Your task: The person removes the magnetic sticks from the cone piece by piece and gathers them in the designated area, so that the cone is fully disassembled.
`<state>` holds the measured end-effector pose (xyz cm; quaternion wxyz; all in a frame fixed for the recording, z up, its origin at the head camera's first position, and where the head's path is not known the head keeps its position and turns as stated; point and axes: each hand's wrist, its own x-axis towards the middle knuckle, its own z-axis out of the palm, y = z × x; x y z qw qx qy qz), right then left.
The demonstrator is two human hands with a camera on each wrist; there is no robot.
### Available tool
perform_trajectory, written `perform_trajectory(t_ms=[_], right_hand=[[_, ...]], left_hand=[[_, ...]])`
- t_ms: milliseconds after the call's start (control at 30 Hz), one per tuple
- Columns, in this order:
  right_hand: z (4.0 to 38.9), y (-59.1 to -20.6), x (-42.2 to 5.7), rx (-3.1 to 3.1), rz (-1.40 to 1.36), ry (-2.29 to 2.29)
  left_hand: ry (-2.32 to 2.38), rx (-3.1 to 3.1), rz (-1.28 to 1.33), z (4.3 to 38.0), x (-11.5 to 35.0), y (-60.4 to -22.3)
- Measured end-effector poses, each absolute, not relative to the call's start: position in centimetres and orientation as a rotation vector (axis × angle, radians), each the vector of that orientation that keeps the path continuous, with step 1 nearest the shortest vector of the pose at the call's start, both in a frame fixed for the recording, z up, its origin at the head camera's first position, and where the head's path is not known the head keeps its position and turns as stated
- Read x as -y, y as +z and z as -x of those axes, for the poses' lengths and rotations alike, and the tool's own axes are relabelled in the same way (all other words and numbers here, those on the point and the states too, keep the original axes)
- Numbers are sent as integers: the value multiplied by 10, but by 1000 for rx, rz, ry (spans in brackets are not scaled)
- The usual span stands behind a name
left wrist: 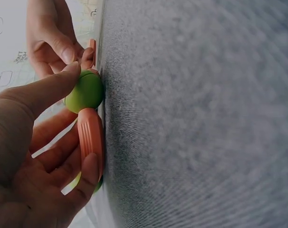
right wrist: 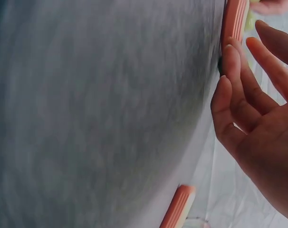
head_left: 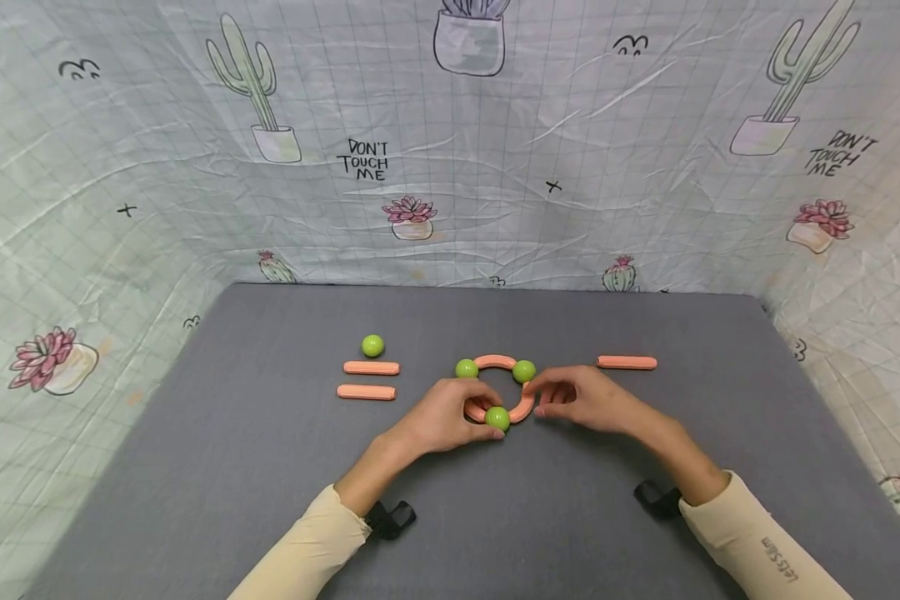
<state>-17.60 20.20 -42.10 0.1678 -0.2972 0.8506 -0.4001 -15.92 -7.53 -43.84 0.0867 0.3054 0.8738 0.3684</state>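
Cream sleeves (head_left: 300, 546) sat closest, ribbed orange sticks (head_left: 366, 392) out either side, left hand (head_left: 447, 415) pinching a glossy green ball (head_left: 498, 417), loosely bent right hand (head_left: 587, 398) just touching the curvy ring (head_left: 523, 407).

Head view: L hand (head_left: 446, 414) hides pt of L curved stick (head_left: 475, 411); sleeves (head_left: 307, 546) cut off at btm, top-ctr plant drawing (head_left: 468, 43) at top. R wrist view: table (right wrist: 96, 109) blurry, lower stick (right wrist: 177, 210) cut off at btm.

The place looks like a small booth: behind the grey table (head_left: 510, 517) and at both its sides hangs a cloth (head_left: 487, 142) with printed cacti (head_left: 252, 87) and the words "DON'T TOUCH ME" (head_left: 365, 160). The room around I cannot tell.
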Motion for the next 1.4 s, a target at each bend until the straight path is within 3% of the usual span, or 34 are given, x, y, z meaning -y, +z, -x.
perform_trajectory(t_ms=[700, 1400], right_hand=[[164, -425, -170, -2532, 841, -999], [167, -422, -191, -2431, 849, -991]], left_hand=[[1128, -2659, -953, 159, 79, -439], [1006, -2496, -1009, 158, 104, -429]])
